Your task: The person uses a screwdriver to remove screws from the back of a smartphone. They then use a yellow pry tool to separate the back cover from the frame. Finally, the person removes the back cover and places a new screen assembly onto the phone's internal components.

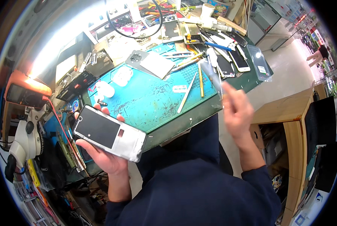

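My left hand (107, 160) is wrapped around a phone frame (134, 142) without its screen; a dark rectangular panel fills much of its silver face. It is tilted over the near left edge of the blue work mat (146, 109). Past the mat's right edge, my right hand (238, 113) is raised, blurred, with thumb and fingers pinched together. A translucent, smeared strip (212, 77) reaches from its fingertips toward the mat; its kind cannot be made out. Nearest to that hand on the mat lie a yellow stick tool (201, 81) and a white pointed stick (187, 93).
A phone back cover (135, 59), a white square pad (158, 64) and a white bottle (105, 89) are on the mat. Tools and phones (239, 61) crowd the far right. An orange multimeter (23, 94) stands left; a wooden cabinet (285, 113) stands right.
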Motion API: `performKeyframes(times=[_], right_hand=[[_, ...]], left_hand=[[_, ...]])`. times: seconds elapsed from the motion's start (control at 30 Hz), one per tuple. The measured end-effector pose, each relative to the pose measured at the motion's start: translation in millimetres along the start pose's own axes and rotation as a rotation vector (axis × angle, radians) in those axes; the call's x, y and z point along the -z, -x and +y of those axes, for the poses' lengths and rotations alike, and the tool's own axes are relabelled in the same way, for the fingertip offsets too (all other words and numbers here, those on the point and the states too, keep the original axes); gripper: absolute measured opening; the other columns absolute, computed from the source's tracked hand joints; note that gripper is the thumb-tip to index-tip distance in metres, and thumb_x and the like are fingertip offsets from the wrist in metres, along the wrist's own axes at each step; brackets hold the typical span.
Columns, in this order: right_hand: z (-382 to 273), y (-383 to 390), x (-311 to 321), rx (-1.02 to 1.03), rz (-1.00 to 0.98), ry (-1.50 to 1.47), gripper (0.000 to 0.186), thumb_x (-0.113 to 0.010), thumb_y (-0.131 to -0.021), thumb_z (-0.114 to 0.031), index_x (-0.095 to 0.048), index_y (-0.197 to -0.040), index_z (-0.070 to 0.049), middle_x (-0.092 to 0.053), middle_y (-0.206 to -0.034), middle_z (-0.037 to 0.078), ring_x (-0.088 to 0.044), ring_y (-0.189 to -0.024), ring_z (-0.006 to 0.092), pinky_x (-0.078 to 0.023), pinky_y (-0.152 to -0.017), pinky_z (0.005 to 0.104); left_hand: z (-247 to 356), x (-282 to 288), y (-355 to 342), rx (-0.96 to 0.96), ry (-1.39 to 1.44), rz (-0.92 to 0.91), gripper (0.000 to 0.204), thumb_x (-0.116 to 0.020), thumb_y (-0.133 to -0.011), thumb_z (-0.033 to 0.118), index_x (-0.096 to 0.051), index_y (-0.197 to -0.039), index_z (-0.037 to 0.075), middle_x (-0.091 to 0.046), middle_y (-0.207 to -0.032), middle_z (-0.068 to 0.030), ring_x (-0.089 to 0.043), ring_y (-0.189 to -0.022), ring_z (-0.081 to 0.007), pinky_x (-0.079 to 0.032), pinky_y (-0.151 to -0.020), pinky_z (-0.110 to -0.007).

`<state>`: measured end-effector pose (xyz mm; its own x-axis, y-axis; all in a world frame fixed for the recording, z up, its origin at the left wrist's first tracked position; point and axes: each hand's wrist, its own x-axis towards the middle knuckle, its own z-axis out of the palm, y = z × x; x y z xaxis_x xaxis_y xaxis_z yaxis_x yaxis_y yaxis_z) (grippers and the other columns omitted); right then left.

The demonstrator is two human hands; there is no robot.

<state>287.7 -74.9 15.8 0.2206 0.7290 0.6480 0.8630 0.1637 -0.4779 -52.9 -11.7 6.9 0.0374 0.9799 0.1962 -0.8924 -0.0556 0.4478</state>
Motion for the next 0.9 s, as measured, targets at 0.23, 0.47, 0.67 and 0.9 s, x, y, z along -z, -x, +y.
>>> performKeyframes(times=[0.23,0.47,0.67,0.9], right_hand=[[72,-30,1,-0.233,-0.003,0.326,0.030,-0.068,-0.102,-0.008,-0.076,-0.131,-0.009,-0.072,-0.103,0.009,-0.067,-0.088,0.0305,-0.054,-0.079,0.0402],[53,-20,-7,-0.082,-0.129,0.344,0.031,-0.075,-0.099,-0.019,-0.077,-0.129,-0.011,-0.071,-0.104,0.008,-0.069,-0.095,0.0281,-0.054,-0.077,0.0422],[38,-2,-19,-0.151,-0.213,0.267,0.033,-0.076,-0.097,-0.008,-0.075,-0.130,-0.007,-0.067,-0.093,0.006,-0.066,-0.070,0.0213,-0.053,-0.067,0.0386],[47,-23,-16,-0.046,-0.116,0.205,0.027,-0.077,-0.097,-0.010,-0.077,-0.124,-0.007,-0.074,-0.104,0.011,-0.073,-0.092,0.0306,-0.056,-0.082,0.0429]], left_hand=[[-22,24,-3,-0.137,-0.613,-0.063,0.090,-0.084,-0.095,0.054,-0.033,-0.162,0.023,-0.043,-0.160,-0.0168,-0.046,-0.153,-0.0385,-0.040,-0.126,-0.062],[22,32,5,0.138,-1.260,-0.188,0.084,-0.091,-0.086,0.016,-0.042,-0.153,0.006,-0.047,-0.158,-0.0195,-0.049,-0.146,-0.0318,-0.040,-0.124,-0.046],[34,18,0,0.061,-2.045,-0.367,0.105,-0.094,-0.077,0.015,-0.041,-0.166,0.004,-0.051,-0.158,-0.0187,-0.047,-0.146,-0.0363,-0.030,-0.128,-0.047],[25,12,-1,-0.091,-2.142,-0.446,0.095,-0.089,-0.087,0.026,-0.042,-0.165,0.001,-0.049,-0.162,-0.0220,-0.045,-0.150,-0.0377,-0.033,-0.126,-0.051]])
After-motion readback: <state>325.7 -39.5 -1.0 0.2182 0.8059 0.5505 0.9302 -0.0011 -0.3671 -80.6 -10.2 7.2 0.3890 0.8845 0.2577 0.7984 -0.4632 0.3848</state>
